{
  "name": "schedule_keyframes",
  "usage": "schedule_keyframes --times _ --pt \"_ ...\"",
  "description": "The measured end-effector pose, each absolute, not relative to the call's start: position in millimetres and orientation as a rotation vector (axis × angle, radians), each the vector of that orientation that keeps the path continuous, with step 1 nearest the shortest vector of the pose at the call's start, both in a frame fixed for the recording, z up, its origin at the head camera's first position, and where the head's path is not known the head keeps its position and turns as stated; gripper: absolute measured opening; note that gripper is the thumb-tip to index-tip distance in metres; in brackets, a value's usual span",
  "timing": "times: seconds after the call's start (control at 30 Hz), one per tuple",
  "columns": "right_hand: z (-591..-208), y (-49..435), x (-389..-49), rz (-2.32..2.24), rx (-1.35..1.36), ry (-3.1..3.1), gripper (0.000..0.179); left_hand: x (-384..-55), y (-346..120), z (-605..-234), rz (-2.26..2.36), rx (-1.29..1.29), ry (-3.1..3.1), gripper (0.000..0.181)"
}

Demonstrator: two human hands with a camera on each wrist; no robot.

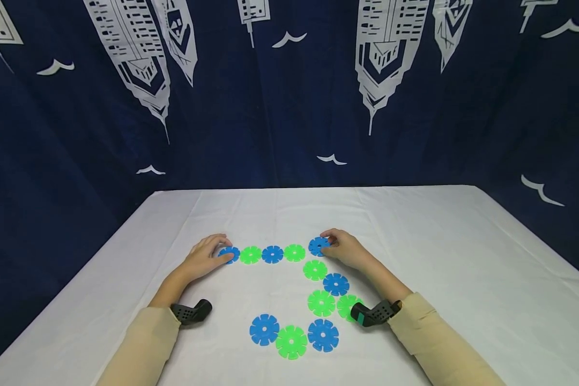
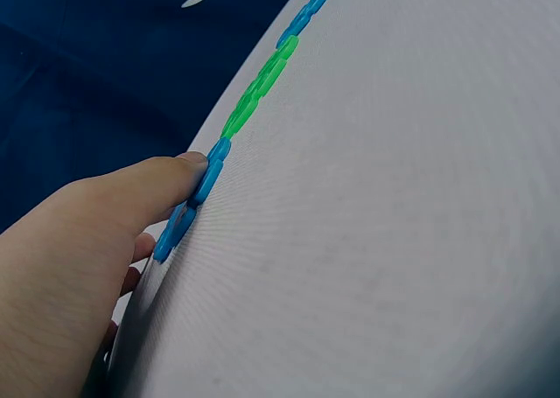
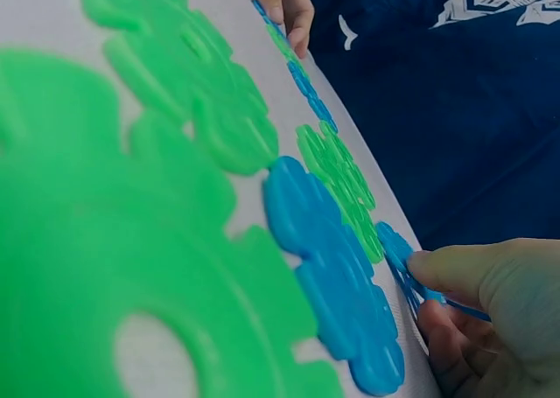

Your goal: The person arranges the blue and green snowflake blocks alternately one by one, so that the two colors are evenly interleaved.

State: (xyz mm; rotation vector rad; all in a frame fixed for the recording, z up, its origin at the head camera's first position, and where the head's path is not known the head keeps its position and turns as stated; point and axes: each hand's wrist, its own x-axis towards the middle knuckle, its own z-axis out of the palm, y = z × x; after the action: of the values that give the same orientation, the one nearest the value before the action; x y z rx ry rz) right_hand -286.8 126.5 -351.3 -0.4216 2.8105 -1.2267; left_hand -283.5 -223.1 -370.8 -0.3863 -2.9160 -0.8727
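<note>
At the left end of a row of notched plastic discs, my left hand (image 1: 203, 259) holds a blue disc (image 1: 229, 254) between thumb and fingers. The left wrist view has the thumb (image 2: 171, 181) on that flat disc's near edge, the other fingers behind it. My right hand (image 1: 347, 251) pinches another blue disc (image 1: 318, 246) at the row's right end, partly covering it. In the right wrist view this blue disc (image 3: 395, 247) looks tilted, its edge between thumb and fingers. Between the hands lie a green disc (image 1: 250, 255), a blue disc (image 1: 272, 254) and a green disc (image 1: 295, 253).
Below the right hand, green discs (image 1: 315, 270) and a blue disc (image 1: 336, 284) run toward me. The right wrist camera (image 1: 376, 313) overlaps one green disc (image 1: 346, 306). Nearer lie two blue discs (image 1: 264, 329) flanking a green one (image 1: 291, 342). A dark patterned curtain (image 1: 270, 107) hangs behind the white table (image 1: 463, 241).
</note>
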Motion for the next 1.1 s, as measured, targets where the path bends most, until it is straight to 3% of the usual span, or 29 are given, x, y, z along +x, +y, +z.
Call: schedule_keyframes --times 0.37,1.1 --pt "-350.7 120.6 -281.3 -1.01 -0.503 2.901 0.039 -282.2 -224.2 -371.9 -0.876 -0.375 -2.928 0.036" --pt "-340.5 117.8 -274.7 -1.006 -0.365 2.839 0.04 -282.5 -224.8 -371.2 -0.885 -0.388 -2.887 0.034"
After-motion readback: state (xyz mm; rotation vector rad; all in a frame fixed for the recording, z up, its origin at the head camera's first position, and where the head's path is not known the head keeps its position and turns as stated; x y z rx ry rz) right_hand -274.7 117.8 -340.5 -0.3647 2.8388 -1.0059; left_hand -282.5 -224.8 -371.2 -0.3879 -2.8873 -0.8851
